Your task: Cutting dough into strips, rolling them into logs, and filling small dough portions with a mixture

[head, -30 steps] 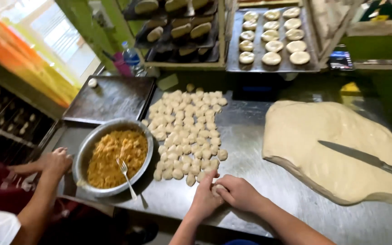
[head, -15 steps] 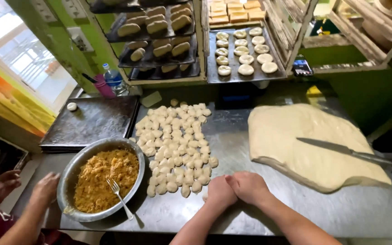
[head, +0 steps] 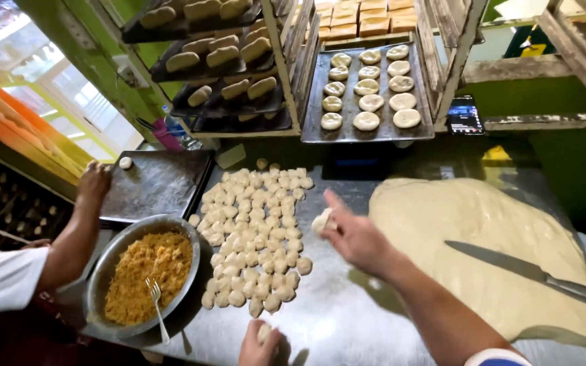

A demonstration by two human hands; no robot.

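Our right hand is lifted over the steel table, fingers pinched around one small dough piece held just right of the spread of cut dough pieces. Our left hand sits at the table's near edge, curled over another dough piece and pressing it against the steel; that piece lies just below the spread's near end. The spread itself lies flat on the table's middle, many pale lumps packed close, some touching. Left of it stands a round metal bowl holding a heap of orange-yellow crumbly filling, with a fork stuck in, its handle hanging over the near rim. Behind the bowl lies a dark flat baking tray with a single dough ball at its far left corner; another person's hand grips that tray's left edge, arm in a white sleeve. To our right a large rolled dough sheet covers the table, a long knife lying across it. On the rack behind, one tray carries two columns of round pale buns; the dark trays left of it hold browned oblong rolls, and the top shelf shows square golden pieces.
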